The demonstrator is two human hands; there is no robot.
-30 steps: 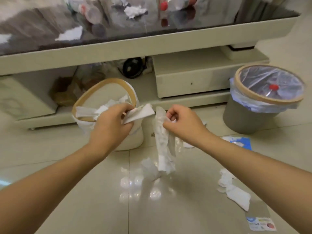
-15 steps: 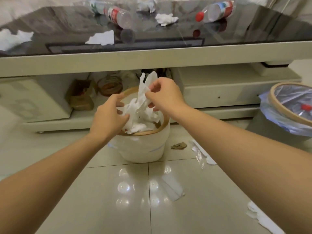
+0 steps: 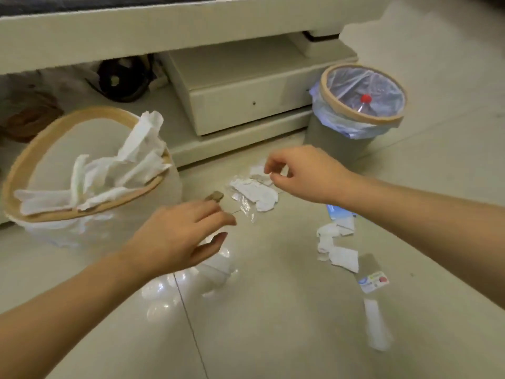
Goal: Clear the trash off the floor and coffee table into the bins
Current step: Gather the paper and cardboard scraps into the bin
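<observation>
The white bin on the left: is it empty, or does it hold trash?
Holds trash. Crumpled white tissues fill the white bin, some poking above its tan rim.

Two bins stand on the floor, a white one [image 3: 153, 192] stuffed with tissues and a grey one [image 3: 336, 138] holding one red-capped bottle [image 3: 365, 99], two hands, left [image 3: 177, 236] and right [image 3: 303, 173], reach out, and one brown scrap [image 3: 214, 197] lies among several white paper scraps [image 3: 257, 191].

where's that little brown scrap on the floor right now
In the head view, the brown scrap lies on the floor left of centre, just beyond the left hand, between the white bin and the torn white paper.
</observation>
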